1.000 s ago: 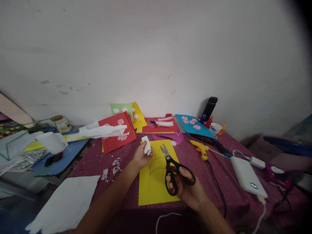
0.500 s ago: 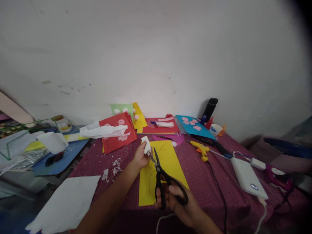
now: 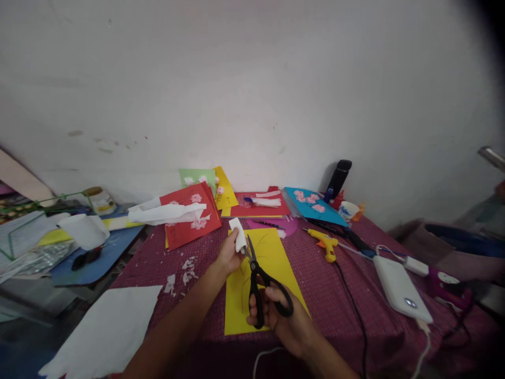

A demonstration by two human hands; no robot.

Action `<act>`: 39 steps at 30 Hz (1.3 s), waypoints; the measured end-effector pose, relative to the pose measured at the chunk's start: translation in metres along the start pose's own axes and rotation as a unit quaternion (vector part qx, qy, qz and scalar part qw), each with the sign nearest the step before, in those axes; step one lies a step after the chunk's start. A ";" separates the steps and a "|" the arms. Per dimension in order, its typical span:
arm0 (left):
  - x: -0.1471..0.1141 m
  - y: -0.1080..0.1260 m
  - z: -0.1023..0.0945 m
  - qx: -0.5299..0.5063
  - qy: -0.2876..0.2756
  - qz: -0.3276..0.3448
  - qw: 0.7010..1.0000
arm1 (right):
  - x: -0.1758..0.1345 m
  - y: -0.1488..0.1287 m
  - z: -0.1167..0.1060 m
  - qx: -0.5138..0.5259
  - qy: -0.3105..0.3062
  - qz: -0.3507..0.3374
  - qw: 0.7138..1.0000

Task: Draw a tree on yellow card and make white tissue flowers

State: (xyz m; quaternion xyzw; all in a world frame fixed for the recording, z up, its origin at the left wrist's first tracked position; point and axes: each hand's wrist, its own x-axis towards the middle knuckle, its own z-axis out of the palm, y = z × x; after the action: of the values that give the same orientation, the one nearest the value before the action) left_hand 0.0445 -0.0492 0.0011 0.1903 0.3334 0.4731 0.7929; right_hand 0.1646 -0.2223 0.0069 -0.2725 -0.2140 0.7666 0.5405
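Now pinched betw. L thumb and fingers (image 3: 232,251): folded white tissue piece (image 3: 238,235), held above yellow card (image 3: 272,263). R hand (image 3: 282,318) fingers through black scissors (image 3: 260,281) loops; blades, apart from tissue 1 s ago, now closed in at its lower edge, slightly parted. Cut judged beginning. Yellow glue gun (image 3: 325,243) well apart at R.

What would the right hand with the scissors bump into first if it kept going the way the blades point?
The right hand aims the black scissors up and slightly left. Their tips are already at the folded white paper pinched in the left hand, so that paper comes first, though depth is hard to judge.
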 end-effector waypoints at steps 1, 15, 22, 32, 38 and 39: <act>0.001 -0.001 0.000 0.003 0.000 0.014 1.000 | 0.002 -0.001 0.002 0.001 -0.002 -0.001 1.000; 0.000 -0.013 0.001 0.020 -0.074 0.140 0.987 | 0.019 0.001 0.011 0.014 0.022 -0.032 0.999; 0.002 -0.014 -0.002 0.022 -0.075 0.135 0.988 | 0.019 0.003 0.008 0.048 0.021 -0.036 0.998; 0.003 -0.014 -0.001 0.017 -0.075 0.135 0.988 | 0.019 0.006 0.009 0.061 0.033 -0.050 0.996; 0.003 -0.014 -0.002 0.015 -0.084 0.137 0.987 | 0.021 0.009 0.008 0.056 0.040 -0.055 0.996; 0.003 -0.014 -0.002 0.013 -0.087 0.135 0.987 | 0.021 0.010 0.008 0.054 0.040 -0.056 0.996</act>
State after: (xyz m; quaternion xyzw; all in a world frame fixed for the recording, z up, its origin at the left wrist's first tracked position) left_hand 0.0528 -0.0534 -0.0098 0.2837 0.2407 0.5531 0.7454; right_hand 0.1468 -0.2059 0.0028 -0.2608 -0.1659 0.7342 0.6045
